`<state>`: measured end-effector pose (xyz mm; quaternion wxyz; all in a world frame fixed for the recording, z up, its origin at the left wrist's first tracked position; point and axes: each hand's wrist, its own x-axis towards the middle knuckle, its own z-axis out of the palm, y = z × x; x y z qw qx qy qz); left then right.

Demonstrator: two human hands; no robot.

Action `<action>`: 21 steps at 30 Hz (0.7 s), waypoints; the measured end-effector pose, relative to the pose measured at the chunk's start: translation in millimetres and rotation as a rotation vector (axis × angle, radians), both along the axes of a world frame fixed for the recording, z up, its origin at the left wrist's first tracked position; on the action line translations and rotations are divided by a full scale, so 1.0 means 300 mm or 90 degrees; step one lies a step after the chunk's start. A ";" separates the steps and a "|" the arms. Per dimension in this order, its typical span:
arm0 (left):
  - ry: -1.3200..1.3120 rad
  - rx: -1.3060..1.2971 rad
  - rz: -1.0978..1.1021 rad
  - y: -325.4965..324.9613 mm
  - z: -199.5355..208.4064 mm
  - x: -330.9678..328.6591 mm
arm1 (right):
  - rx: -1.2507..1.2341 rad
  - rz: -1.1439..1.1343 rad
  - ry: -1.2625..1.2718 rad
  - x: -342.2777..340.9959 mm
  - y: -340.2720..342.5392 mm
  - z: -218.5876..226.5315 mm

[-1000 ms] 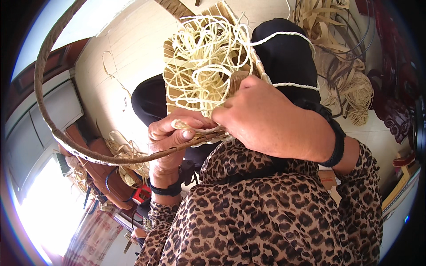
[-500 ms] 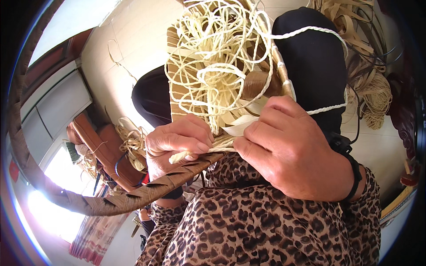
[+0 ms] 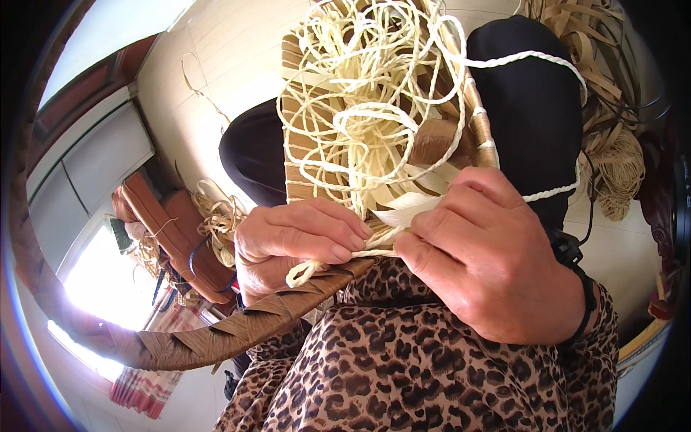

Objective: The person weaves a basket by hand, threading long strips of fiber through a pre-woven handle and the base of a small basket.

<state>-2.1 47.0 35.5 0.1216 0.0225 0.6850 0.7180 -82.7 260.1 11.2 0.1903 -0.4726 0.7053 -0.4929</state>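
In my lap is a brown woven basket [image 3: 299,189] heaped with loose, tangled cream twisted cord [image 3: 371,147]. My left hand [image 3: 299,237] is closed at the basket's near edge, pinching a length of cord. Below its fingertips a small loop of cord [image 3: 304,273] sticks out over the wrapped brown hoop handle [image 3: 288,302]. My right hand [image 3: 489,263] is closed too, its thumb and forefinger on cord strands that run across from the left hand. A flat cream strip [image 3: 407,210] lies beside the right fingers. What sits inside the right palm is hidden.
The hoop handle sweeps round the left side of the view. One cord strand [image 3: 533,55] passes over my dark-trousered right knee. Bundles of tan strips and cord [image 3: 617,169] lie on the floor at right. At left are a reddish-brown bench [image 3: 176,237] and more pale strips [image 3: 216,219].
The basket and both hands have shifted slightly right in view. The cord end by my left fingers now shows as an open loop, and the left fingers reach further over the cord.
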 end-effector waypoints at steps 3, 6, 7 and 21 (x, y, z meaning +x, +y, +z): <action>0.008 0.014 -0.002 -0.005 -0.006 0.004 | 0.019 -0.023 0.015 -0.011 -0.003 0.004; 0.007 0.002 0.007 -0.006 0.006 0.006 | 0.053 -0.048 0.033 -0.019 -0.018 0.013; 0.007 -0.002 0.008 -0.005 0.011 0.004 | 0.052 -0.072 0.046 -0.015 -0.025 0.009; -0.132 0.016 0.071 0.016 0.028 0.030 | 0.086 -0.028 0.024 -0.029 -0.035 -0.001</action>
